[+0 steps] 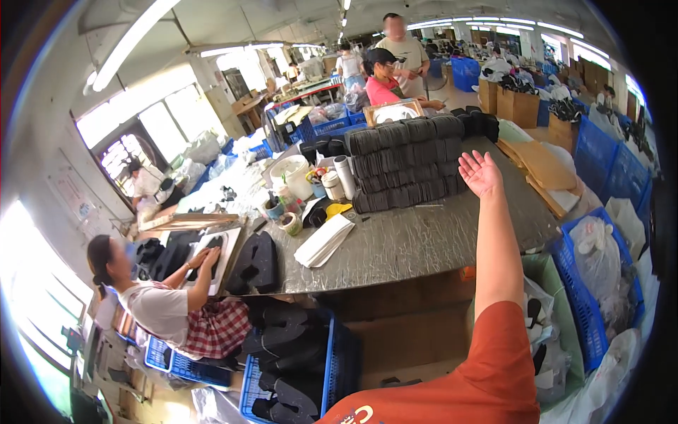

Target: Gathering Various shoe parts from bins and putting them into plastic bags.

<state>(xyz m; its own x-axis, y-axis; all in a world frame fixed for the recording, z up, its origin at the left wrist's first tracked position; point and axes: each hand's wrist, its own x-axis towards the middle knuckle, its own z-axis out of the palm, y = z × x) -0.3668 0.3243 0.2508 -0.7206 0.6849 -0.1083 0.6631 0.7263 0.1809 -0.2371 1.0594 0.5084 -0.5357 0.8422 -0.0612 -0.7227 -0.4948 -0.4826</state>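
Note:
My right hand (482, 175) is raised over the right part of the worktable (395, 244), palm showing, fingers open with nothing in them. My bare forearm and red sleeve run up to it from the lower edge. Just left of the hand stand tall stacked rows of black padded pieces (406, 166). Whether the hand touches them I cannot tell, though it appears apart. My left hand is out of view. Left of the stacks lie a folded white cloth or paper bundle (325, 240), a yellow item (337, 210) and a white cylinder (344, 177).
At the left, a seated person (166, 304) handles black pieces on a board. A blue crate (328, 367) of black pieces stands below the table. A pale green bin (565, 318) and a blue basket (600, 283) with plastic bags stand right. Two people (385, 78) are beyond the stacks.

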